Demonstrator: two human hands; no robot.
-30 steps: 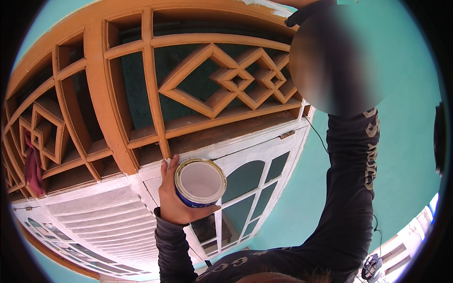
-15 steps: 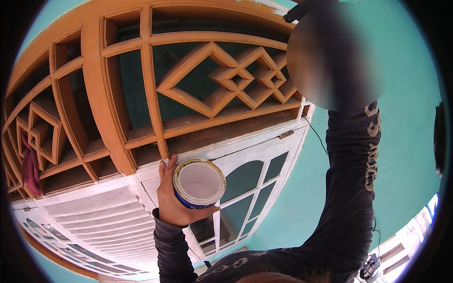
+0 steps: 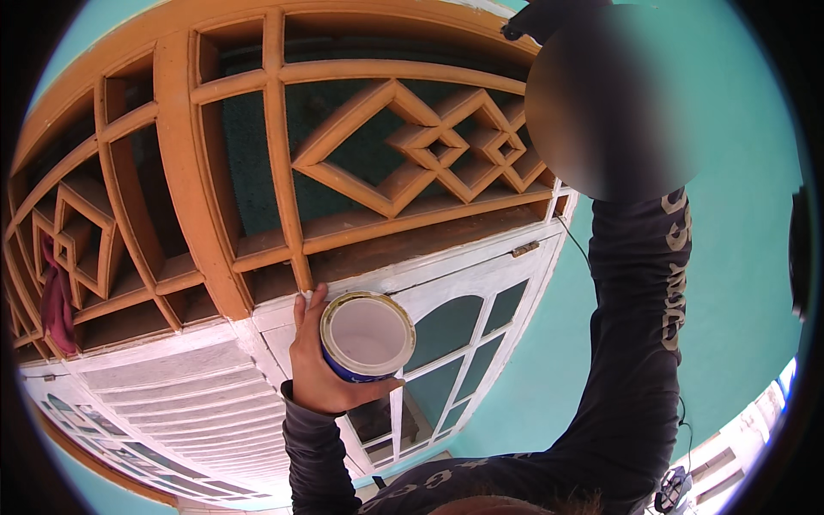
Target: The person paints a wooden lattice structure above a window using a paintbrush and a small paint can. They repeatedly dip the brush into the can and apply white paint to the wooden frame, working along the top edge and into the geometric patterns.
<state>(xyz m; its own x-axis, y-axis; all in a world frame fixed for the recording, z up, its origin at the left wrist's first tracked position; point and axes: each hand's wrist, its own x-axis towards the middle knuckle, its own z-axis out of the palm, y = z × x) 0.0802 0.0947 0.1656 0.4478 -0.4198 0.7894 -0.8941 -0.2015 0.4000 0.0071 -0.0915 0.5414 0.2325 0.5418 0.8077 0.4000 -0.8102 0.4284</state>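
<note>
My left hand (image 3: 319, 375) is closed around an open paint can (image 3: 371, 336) with a blue outside and a yellowish metal rim. The can's inside is whitish; how much it holds, I cannot tell. Two fingertips stick up beside the can, near the lower edge of the orange wooden lattice (image 3: 376, 199). On the right, my dark-sleeved right arm (image 3: 639, 283) reaches upward. A round blurred patch covers its upper end, so my right hand and anything in it are hidden. A dark shape (image 3: 549, 17) shows at the top, next to the patch, its kind unclear.
Below the lattice are a white door with glass panes (image 3: 442, 330) and white slatted panels (image 3: 180, 395). A maroon cloth (image 3: 57, 305) hangs from the lattice at far left. The turquoise wall (image 3: 738, 257) fills the right side, with a thin dark cable (image 3: 577, 240) near the frame.
The lattice and the can sit slightly farther right in the picture, a small shift of the view. My left hand keeps its hold on the can. My right arm has barely moved.
</note>
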